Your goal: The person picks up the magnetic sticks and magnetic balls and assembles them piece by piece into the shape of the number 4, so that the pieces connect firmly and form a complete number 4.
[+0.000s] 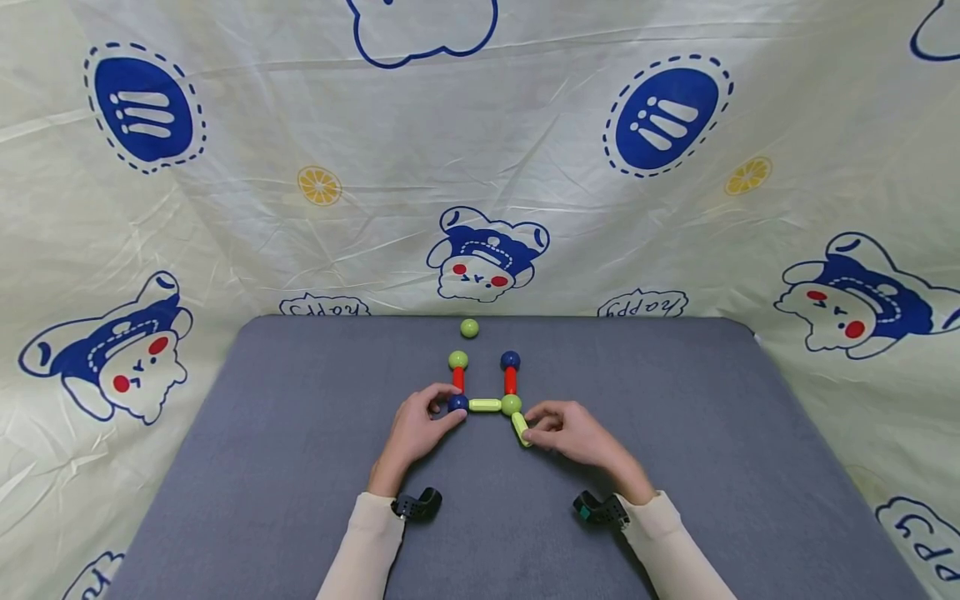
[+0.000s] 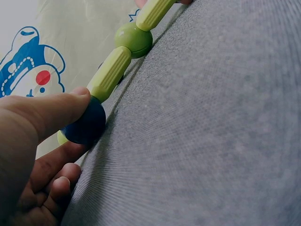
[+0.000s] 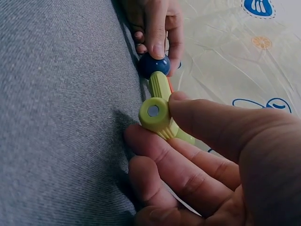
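My left hand (image 1: 417,425) pinches a dark blue ball (image 1: 457,403) between thumb and fingers at the left corner of a magnetic building-stick figure. From that ball a yellow-green magnetic rod (image 1: 485,405) runs right to a green ball (image 1: 512,405). My right hand (image 1: 577,432) pinches a second yellow-green rod (image 1: 519,427), which slants toward me from the green ball; its round end with a grey metal disc faces the right wrist camera. Two red rods lead away from the corners: the left red rod (image 1: 458,380) to a green ball (image 1: 458,359), the right one (image 1: 511,382) to a blue ball (image 1: 511,360).
A loose green ball (image 1: 469,328) lies near the far edge of the grey cloth-covered table (image 1: 300,467), beyond the figure. Behind the table hangs a pale printed sheet (image 1: 405,150). Black bands (image 1: 418,505) are worn on both wrists.
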Demonstrator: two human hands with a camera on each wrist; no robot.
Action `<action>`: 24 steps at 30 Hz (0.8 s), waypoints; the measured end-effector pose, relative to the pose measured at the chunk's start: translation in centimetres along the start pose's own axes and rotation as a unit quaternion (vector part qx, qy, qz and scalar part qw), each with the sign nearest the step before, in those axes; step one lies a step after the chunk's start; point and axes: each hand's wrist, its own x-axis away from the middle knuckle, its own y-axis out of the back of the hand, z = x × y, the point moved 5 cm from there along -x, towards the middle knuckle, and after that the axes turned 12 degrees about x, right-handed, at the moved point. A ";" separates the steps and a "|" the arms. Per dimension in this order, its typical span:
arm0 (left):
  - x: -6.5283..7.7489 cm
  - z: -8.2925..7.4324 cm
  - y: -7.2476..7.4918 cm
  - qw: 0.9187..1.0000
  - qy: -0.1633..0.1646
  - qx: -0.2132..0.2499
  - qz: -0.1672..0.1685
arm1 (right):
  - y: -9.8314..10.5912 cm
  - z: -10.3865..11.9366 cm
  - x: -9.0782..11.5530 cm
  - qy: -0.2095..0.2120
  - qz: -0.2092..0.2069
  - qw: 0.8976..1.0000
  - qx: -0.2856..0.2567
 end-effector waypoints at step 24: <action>0.0 0.1 -0.1 1.000 -0.005 -0.003 -0.003 | -0.9 0.2 -0.3 -0.006 0.009 1.000 -0.022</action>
